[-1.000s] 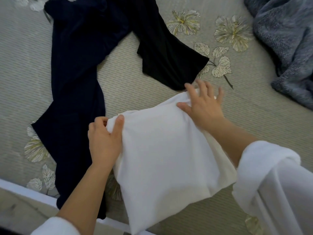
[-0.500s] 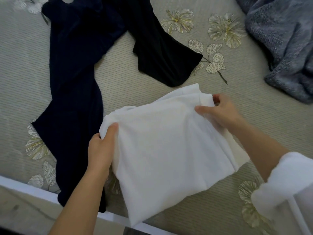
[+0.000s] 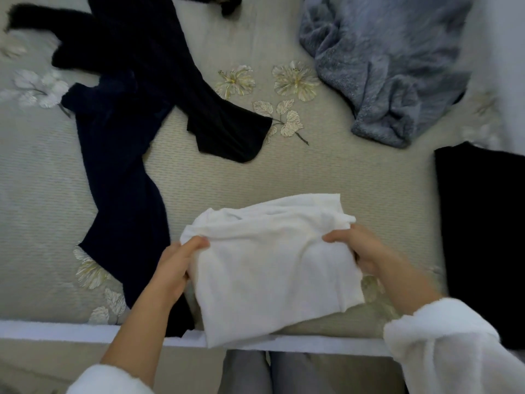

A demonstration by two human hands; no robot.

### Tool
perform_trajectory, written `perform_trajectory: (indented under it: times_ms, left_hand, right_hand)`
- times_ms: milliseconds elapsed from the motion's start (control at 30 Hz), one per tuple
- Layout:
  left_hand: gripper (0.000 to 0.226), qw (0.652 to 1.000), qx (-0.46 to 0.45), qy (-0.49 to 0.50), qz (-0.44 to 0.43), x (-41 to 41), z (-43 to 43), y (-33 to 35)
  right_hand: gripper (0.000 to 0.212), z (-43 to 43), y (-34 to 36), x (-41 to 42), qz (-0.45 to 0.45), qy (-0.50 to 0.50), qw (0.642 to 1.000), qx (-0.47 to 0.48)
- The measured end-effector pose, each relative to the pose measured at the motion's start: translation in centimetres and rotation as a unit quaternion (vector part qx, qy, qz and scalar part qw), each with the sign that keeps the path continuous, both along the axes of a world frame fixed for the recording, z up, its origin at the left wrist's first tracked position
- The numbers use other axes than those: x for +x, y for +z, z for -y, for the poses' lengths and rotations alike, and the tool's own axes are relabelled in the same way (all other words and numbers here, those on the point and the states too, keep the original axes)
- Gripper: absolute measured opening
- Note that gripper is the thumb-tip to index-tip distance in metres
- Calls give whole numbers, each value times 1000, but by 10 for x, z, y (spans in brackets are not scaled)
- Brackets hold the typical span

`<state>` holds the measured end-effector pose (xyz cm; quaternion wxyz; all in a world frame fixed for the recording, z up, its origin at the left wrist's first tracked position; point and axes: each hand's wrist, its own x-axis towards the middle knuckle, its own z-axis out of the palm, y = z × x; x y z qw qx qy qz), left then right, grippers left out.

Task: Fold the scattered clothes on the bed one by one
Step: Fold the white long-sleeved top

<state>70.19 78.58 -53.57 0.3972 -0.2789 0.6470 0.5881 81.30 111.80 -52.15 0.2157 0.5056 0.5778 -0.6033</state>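
To your left the navy garment (image 3: 122,180) lies unfolded on the bed (image 3: 312,172). Your left hand (image 3: 176,265) pinches the left edge of the folded white garment (image 3: 272,265), thumb on top and fingers tucked beneath. The cloth sits at the bed's near edge, its lower corner overhanging the rim. It looks light, soft and limp, so it will likely sag and spill open wherever you leave it unsupported. Your right hand (image 3: 360,248) grips the right edge likewise, bunching it. Hold through all layers at both sides and keep it taut.
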Motion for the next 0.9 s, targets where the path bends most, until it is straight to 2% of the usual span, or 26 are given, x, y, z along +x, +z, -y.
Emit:
perform_trajectory:
  times_ms: [133,200,267,367,400,567,767,900]
  left_hand:
    - [70,996,28,-80,-25,4,-17,32]
    - [76,993,42,-106,-36,3,-33,47]
    - [66,986,61,-146,-60,2,-57,65]
    - [25,971,82,-196,-107,1,-100,89]
    - [19,967,89,-208,-118,1,-117,95]
    - [35,933,124,-294,-163,11,-221,124]
    - [28,895,134,-354,-235,60,-356,132]
    - [20,845,139,-424,-296,96,-442,141]
  right_hand:
    - [43,-5,37,59,-34,-61,998,-9]
    - [46,-7,54,83,-57,-103,993,-15]
    - [48,-11,72,106,-74,-140,987,-1]
    - [48,-19,97,141,-106,-183,977,15]
    - [48,-23,104,152,-116,-198,973,22]
    - [43,-57,136,208,-160,-303,935,89]
    - [45,-110,147,275,-177,-411,886,122]
    - [49,-152,132,306,-169,-502,843,97]
